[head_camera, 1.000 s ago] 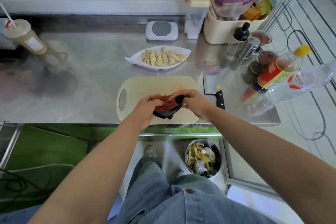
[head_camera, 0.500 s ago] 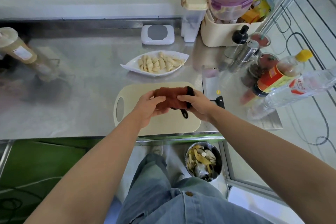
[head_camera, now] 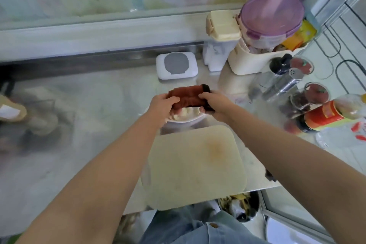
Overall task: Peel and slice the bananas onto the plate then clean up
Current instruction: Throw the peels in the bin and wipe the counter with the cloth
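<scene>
Home kitchen indicated. Along wall, stainless-steel countertop (head_camera: pixel 79 125) seen, cream plastic cutting board (head_camera: pixel 194 164) laid on it. At right, red-labelled sauce bottle with yellow cap (head_camera: pixel 324 115), steel shaker (head_camera: pixel 285 81) and purple-lidded round plastic container (head_camera: pixel 271 16) grouped. Below counter edge, round bin of yellow peel scraps (head_camera: pixel 241 208) set.

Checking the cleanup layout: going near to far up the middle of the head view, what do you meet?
The cutting board → plate of banana slices → brown cloth → white box.
</scene>
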`<state>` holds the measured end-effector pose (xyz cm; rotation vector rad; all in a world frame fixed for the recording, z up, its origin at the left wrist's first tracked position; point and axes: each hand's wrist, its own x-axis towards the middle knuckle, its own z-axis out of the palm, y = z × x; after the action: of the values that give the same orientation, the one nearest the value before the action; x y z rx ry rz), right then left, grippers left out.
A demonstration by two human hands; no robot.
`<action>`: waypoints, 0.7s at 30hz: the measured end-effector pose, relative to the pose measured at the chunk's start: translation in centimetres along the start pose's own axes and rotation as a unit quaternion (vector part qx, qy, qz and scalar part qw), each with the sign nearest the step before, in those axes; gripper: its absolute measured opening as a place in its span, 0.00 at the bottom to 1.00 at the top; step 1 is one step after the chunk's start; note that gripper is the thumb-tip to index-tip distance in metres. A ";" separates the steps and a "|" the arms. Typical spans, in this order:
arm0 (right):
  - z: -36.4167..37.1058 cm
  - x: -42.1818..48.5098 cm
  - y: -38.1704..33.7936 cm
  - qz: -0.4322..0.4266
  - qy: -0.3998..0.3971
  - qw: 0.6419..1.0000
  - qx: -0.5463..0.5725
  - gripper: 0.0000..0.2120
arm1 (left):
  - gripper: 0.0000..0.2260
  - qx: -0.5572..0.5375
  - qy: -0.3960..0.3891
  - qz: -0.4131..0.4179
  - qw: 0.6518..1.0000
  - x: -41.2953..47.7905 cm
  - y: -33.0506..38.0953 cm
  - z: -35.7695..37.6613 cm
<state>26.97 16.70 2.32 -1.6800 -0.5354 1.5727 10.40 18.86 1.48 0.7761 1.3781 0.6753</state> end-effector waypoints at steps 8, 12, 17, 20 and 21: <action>4.0 7.5 -5.0 -0.013 0.043 0.998 0.041 0.18 | 0.07 -0.009 0.040 -0.010 0.999 8.5 5.2 -1.3; 5.0 10.8 -6.9 -0.028 0.050 0.997 0.052 0.19 | 0.09 -0.020 0.035 0.007 0.999 12.0 6.8 -1.5; 5.3 13.0 -6.9 -0.057 0.048 0.997 -0.036 0.27 | 0.16 0.218 0.058 0.075 0.971 14.3 6.7 -1.1; 5.4 13.1 -6.5 -0.150 0.105 0.954 -0.239 0.33 | 0.26 0.461 0.084 0.207 0.859 14.0 5.8 -1.1; 5.5 13.0 -6.3 -0.182 0.115 0.931 -0.294 0.33 | 0.26 0.529 0.076 0.243 0.809 14.0 5.3 -1.1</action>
<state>24.88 31.58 -1.13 -2.0128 -1.2019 0.9766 10.62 33.34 -2.52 2.0576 1.6930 0.2866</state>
